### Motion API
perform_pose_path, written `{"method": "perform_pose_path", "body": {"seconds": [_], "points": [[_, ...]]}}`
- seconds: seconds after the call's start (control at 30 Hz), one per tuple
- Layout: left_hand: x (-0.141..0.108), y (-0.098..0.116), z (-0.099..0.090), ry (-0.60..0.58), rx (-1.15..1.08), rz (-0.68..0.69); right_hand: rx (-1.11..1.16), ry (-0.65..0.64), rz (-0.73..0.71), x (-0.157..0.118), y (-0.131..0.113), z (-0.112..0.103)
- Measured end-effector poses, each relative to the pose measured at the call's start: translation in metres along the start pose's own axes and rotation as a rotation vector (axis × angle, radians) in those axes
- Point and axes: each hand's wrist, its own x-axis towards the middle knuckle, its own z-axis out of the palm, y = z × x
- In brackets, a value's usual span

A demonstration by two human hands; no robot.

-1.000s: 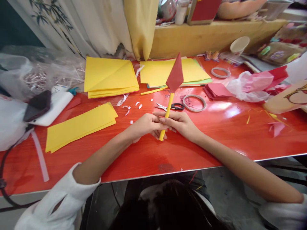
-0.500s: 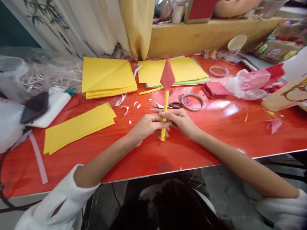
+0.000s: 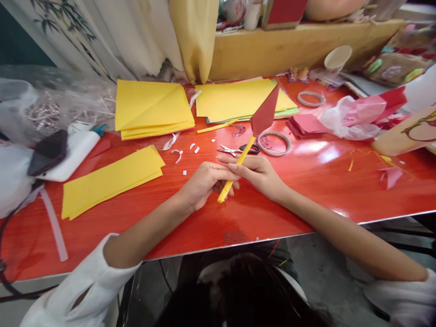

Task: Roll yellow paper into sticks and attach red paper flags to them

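Note:
Between my two hands, above the front middle of the table, is a yellow paper stick (image 3: 245, 154), tightly rolled. A folded red paper piece (image 3: 265, 112), pointed at its tip, sits on its upper end. My right hand (image 3: 260, 176) grips the stick near its middle, with the thumb across it. From the other side, my left hand (image 3: 206, 182) closes its fingers on the stick's lower part; some fingertips are hidden behind it. The stick tilts, its red end up and to the right. Just beyond the hands lie scissors (image 3: 235, 149) with black handles and a tape roll (image 3: 274, 143).
Stacks of yellow paper (image 3: 153, 106) lie at the back, and yellow strips (image 3: 112, 181) at the left. Red paper squares (image 3: 306, 126) and a second tape roll (image 3: 311, 98) are on the right. A phone (image 3: 49, 152) rests at far left. White scraps (image 3: 177, 156) dot the red table (image 3: 289, 209).
The paper stick has turned from nearly upright to a slant, its red tip swinging right and its lower end left. Both hands stay in nearly the same place.

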Motion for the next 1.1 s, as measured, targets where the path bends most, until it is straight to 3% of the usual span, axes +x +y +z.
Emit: {"method": "perform_pose_path", "body": {"seconds": [0.1,0.2,0.27,0.33,0.4,0.47,0.57,0.67,0.77,0.9,1.1], "points": [[0.002,-0.001,-0.002,-0.068,0.008,-0.064,-0.183,0.004,-0.118,-0.001,0.000,-0.003],[0.004,0.002,-0.007,-0.136,0.112,-0.019,-0.090,0.015,-0.006,0.001,0.002,-0.005],[0.004,0.007,-0.010,-0.124,0.183,0.086,0.086,0.117,0.148,0.004,0.004,-0.006],[0.004,0.011,-0.012,-0.042,0.230,0.226,0.274,0.257,0.258,0.007,0.006,-0.008],[0.005,0.013,-0.013,-0.006,0.264,0.367,0.416,0.353,0.304,0.010,0.008,-0.010],[0.006,0.012,-0.014,-0.060,0.298,0.477,0.491,0.382,0.324,0.011,0.009,-0.011],[0.007,0.008,-0.016,-0.108,0.364,0.619,0.565,0.318,0.333,0.011,0.006,-0.011],[0.008,0.006,-0.020,0.008,0.389,0.714,0.719,0.181,0.369,0.011,0.001,-0.010],[0.009,0.007,-0.023,0.088,0.263,0.750,0.833,0.075,0.343,0.009,-0.003,-0.009],[0.011,0.005,-0.023,0.041,0.080,0.700,0.730,0.026,0.187,0.006,-0.004,-0.005],[0.010,0.004,-0.016,0.046,0.040,0.559,0.531,0.052,0.057,0.006,0.002,0.000]]}}
